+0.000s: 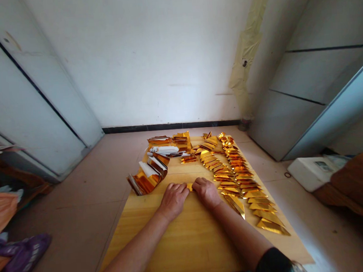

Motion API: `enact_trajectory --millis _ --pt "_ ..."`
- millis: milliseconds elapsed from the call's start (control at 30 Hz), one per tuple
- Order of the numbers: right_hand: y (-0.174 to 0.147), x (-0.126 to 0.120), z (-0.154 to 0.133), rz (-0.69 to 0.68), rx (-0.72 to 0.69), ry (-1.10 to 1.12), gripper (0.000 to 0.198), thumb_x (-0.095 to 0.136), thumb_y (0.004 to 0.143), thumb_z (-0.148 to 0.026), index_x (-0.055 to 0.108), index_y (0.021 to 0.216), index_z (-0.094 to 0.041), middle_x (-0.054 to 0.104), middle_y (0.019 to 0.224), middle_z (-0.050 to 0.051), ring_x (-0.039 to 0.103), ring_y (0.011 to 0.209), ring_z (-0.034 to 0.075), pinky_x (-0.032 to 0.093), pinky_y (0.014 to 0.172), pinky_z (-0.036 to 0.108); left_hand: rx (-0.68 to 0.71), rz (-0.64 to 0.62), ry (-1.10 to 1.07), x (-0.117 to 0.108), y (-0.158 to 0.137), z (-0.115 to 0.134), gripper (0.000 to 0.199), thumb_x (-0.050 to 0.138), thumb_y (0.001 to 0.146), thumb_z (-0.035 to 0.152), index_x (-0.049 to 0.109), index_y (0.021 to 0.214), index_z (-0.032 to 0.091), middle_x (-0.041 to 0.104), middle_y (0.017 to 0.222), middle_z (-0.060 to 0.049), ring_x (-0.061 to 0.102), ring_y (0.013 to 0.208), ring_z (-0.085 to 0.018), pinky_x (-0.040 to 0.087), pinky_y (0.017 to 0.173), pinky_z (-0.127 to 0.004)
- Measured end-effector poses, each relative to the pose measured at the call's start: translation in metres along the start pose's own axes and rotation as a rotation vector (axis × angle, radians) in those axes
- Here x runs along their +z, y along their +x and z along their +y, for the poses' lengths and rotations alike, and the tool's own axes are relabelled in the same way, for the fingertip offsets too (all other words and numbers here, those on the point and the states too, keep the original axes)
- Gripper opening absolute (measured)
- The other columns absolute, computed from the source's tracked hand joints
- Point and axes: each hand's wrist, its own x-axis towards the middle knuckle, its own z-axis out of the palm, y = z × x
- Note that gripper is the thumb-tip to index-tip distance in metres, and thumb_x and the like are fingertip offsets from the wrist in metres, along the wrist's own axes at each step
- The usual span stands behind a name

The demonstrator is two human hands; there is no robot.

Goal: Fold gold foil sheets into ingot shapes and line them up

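My left hand (pixel 175 197) and my right hand (pixel 205 191) meet near the middle of the wooden table (pixel 176 244). Between them shows a small piece of gold foil paper (pixel 190 187), with the fingers of both hands closed on its two ends. Rows of folded gold paper pieces (pixel 238 165) overlap one another to the right of my right hand. Beyond my left hand lies a curved stack of gold foil sheets (pixel 145 179), some turned to their white side. How the held paper is folded is mostly hidden by my fingers.
A white wall (pixel 164 62) stands behind the table. Grey cabinets (pixel 26 93) rise on the left, and a large grey panelled unit (pixel 314 77) on the right. A white box (pixel 308 170) is at the right, and a purple bag (pixel 25 261) lies at the lower left.
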Motion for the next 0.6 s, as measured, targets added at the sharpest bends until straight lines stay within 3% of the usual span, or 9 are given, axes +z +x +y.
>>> enact_trajectory --millis 267,600 --pt "-0.019 -0.004 -0.008 0.071 -0.107 -0.068 0.02 0.044 0.095 -0.028 0.063 0.096 -0.024 0.06 0.088 0.005 0.048 0.085 0.019 0.033 0.07 0.029 -0.023 0.037 0.01 0.003 -0.004 0.001 0.025 0.045 0.089 0.012 0.062 0.104 0.021 0.065 0.117 -0.007 0.059 0.102 -0.02 0.04 0.086 -0.04" --pt "-0.03 0.002 0.0 0.066 -0.112 -0.078 0.014 0.047 0.093 -0.019 0.059 0.086 -0.019 0.06 0.088 0.004 0.048 0.082 0.017 0.031 0.068 0.029 -0.042 0.022 -0.057 0.002 -0.014 -0.005 0.032 0.041 0.09 0.011 0.06 0.112 0.026 0.061 0.125 -0.005 0.058 0.111 -0.019 0.038 0.094 -0.044"
